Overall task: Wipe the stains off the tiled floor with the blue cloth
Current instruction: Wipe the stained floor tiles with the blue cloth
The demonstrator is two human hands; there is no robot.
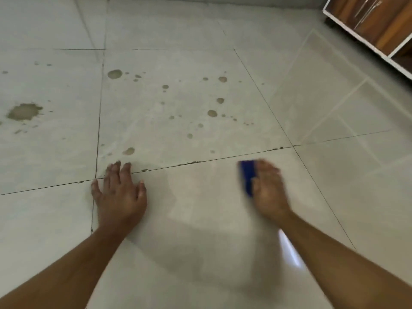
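Mostly hidden — blue cloth [247,177] under blurred right hand [268,186]; grip unclear.

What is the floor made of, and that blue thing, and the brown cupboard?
Floor: probably glazed ceramic tile; it reflects light, with grout lines.
Blue cloth: likely soft fabric, though too blurred to be sure.
Cupboard: wood-look panels, grain visible, in white frames.

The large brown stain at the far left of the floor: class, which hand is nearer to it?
Left. The left hand lies flat on the tiles just right of and below the large stain; the right hand, on the blue cloth, is much farther right.
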